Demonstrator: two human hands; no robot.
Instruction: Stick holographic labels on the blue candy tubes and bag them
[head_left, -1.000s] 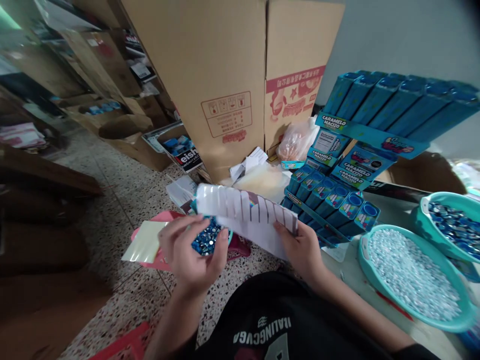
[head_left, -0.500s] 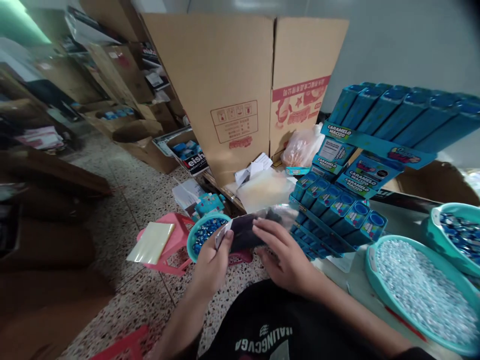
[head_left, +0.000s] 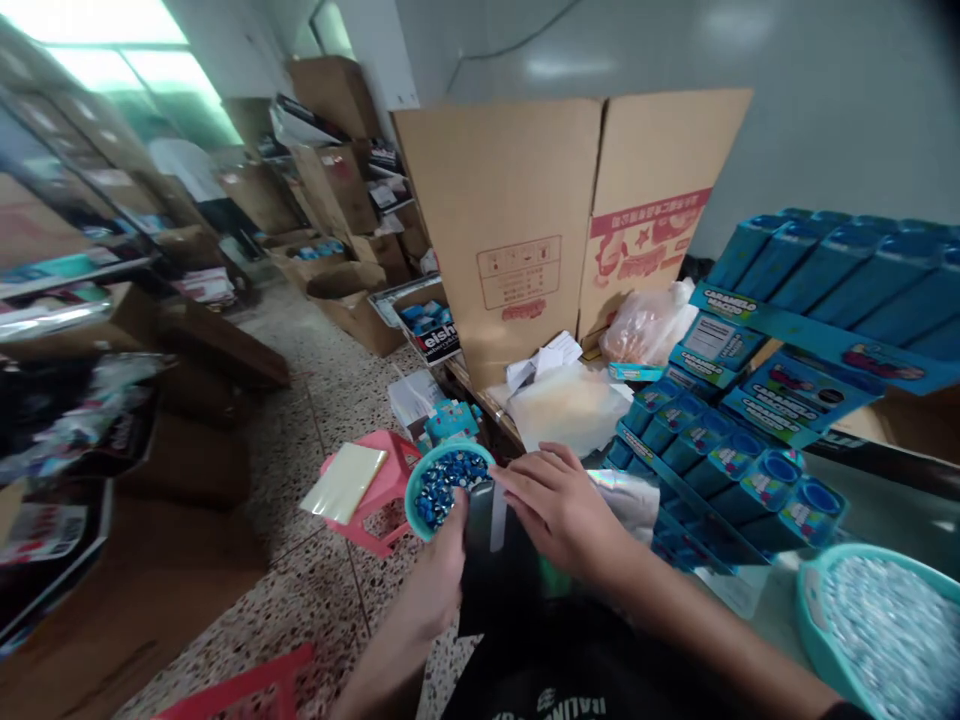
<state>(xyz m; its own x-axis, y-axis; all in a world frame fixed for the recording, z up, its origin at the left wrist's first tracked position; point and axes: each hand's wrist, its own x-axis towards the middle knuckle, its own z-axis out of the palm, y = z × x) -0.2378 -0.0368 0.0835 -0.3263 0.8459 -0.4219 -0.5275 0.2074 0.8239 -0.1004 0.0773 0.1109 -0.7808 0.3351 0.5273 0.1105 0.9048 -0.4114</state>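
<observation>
My left hand (head_left: 442,565) is closed around the left edge of a black, flat-sided package (head_left: 487,585), its thumb on the near face. A pale strip (head_left: 498,518) runs down that face near the top. Across the package's upper edge lies my right hand (head_left: 551,505), fingers stretched out together, with the tips at the strip; its thumb is hidden. A shiny silver wrapper (head_left: 628,497) shows just beyond my right wrist. Behind my left hand is a turquoise basin (head_left: 414,478) of blue-wrapped candies (head_left: 450,480).
Stacked blue candy displays (head_left: 720,440) stand on the right, beside a turquoise basin (head_left: 808,610) of pale wrapped pieces. A tall cardboard box (head_left: 517,190) rises ahead. Left are a pink stool (head_left: 390,475) with yellowish sheets (head_left: 349,480) and open cartons (head_left: 352,300). A person (head_left: 199,180) stands far back.
The view has shifted, so the surroundings sit lower and further right. The black package is turned more upright and nearer my body. My right hand's fingers have moved onto its pale strip.
</observation>
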